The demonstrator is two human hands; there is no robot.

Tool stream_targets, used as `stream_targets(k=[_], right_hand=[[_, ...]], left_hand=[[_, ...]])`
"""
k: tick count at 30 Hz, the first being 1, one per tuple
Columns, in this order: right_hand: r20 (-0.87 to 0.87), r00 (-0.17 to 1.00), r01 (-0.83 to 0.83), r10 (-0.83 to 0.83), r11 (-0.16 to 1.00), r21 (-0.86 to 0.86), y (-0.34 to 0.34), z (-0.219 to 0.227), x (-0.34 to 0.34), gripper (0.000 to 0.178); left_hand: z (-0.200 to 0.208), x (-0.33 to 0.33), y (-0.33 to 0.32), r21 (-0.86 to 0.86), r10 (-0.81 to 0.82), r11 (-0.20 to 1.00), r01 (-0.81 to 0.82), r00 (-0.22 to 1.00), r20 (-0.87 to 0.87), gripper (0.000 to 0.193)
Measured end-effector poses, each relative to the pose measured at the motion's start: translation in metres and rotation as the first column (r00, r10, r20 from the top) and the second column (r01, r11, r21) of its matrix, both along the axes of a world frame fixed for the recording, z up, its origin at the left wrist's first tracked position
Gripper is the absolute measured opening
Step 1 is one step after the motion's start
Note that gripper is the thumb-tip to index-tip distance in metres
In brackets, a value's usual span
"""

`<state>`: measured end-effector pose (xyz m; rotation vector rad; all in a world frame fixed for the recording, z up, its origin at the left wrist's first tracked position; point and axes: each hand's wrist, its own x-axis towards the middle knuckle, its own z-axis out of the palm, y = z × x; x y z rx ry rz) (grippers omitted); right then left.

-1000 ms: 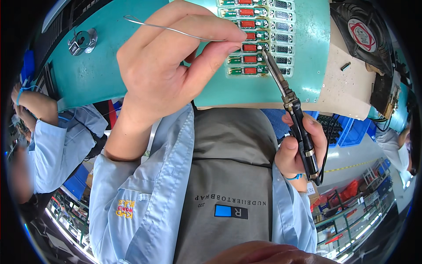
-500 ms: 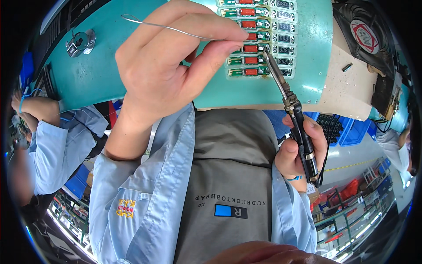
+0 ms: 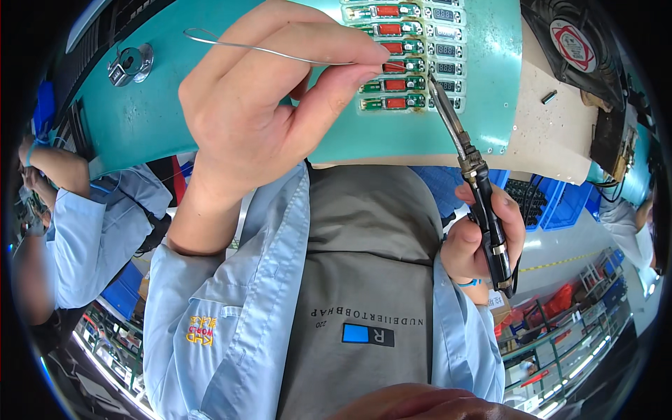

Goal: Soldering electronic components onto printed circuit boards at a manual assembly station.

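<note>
My left hand pinches a thin silver solder wire between thumb and forefinger. The wire's back part curls in a loop to the left, and its front end reaches over the circuit boards. My right hand is wrapped round the black handle of a soldering iron. The iron's tip points up and left, close to the gap between the green boards and the small displays. Each green circuit board carries a red component, and a column of dark digit displays runs along their right. Whether tip and wire touch cannot be seen.
A teal mat covers the bench. At the right stand a dark fan and a small metal cylinder. A round metal piece sits at the left. Blue crates are below the bench edge; another person's sleeve shows at left.
The boards and mat sit slightly higher in the picture. The iron's tip has shifted from a board's right end toward the displays. Both hands keep their holds.
</note>
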<state>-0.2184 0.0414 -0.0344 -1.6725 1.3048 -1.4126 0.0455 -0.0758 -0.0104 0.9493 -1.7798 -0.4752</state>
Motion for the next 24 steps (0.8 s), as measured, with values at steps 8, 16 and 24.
stream_targets(k=[8,16,24], right_hand=[[-0.023,0.999,-0.047,0.049,0.997,0.063,0.0034,0.0018,-0.0032,0.042],[-0.036,0.999,-0.038,0.041,0.997,0.064,0.002,0.0016,-0.0009,0.041],[-0.061,0.997,-0.035,0.039,0.997,0.064,0.0023,0.0007,-0.0026,0.04]], left_hand=[[0.0013,-0.0057,0.0056,0.044,-0.008,0.999,0.009,1.0,-0.006,0.019],[0.0016,-0.0038,0.0079,0.057,-0.007,0.998,0.003,0.997,0.072,0.018],[-0.0012,-0.0045,0.0064,0.048,-0.017,0.999,0.013,0.996,0.088,0.017]])
